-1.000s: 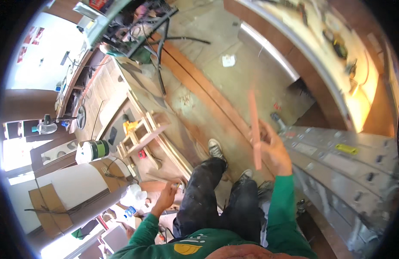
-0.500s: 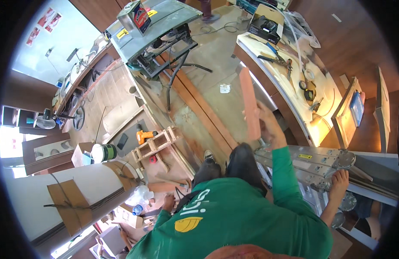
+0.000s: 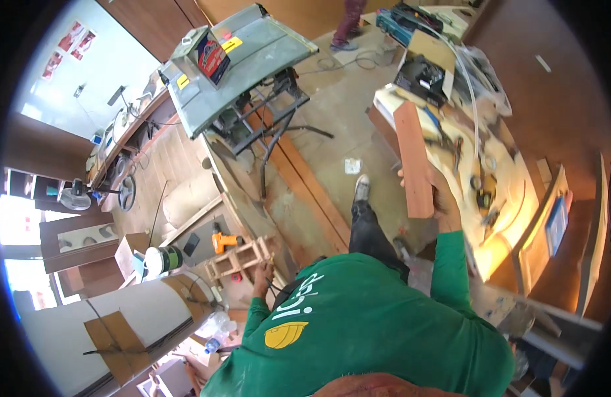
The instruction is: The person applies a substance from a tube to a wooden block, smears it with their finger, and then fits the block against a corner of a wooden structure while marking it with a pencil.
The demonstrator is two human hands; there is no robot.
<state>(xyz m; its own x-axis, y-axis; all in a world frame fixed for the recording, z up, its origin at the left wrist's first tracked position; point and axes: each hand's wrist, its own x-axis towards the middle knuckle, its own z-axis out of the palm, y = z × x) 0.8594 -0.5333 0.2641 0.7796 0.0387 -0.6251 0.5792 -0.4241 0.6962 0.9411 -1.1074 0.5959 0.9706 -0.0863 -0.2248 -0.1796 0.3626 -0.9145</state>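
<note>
My right hand (image 3: 445, 202) is closed around the lower end of a reddish-brown wooden board (image 3: 413, 159). The board is held up at a slight tilt, beside the cluttered worktop. My left hand (image 3: 263, 274) hangs low on the left, at the near end of a small ladder-like wooden frame (image 3: 236, 259). Its fingers are small and partly hidden, so I cannot tell whether they grip the frame.
A table saw (image 3: 265, 49) with a metal can (image 3: 203, 56) on top stands ahead. Pliers and tape rolls cover the worktop (image 3: 510, 192) on the right. An orange drill (image 3: 224, 239) lies left, near a paint bucket (image 3: 163, 260). Another person's leg (image 3: 353, 20) shows far ahead.
One leg has stepped forward, and the folded ladder has slipped back to the lower right. My right hand carries the board rightward. My left hand has moved up to the wooden frame.
</note>
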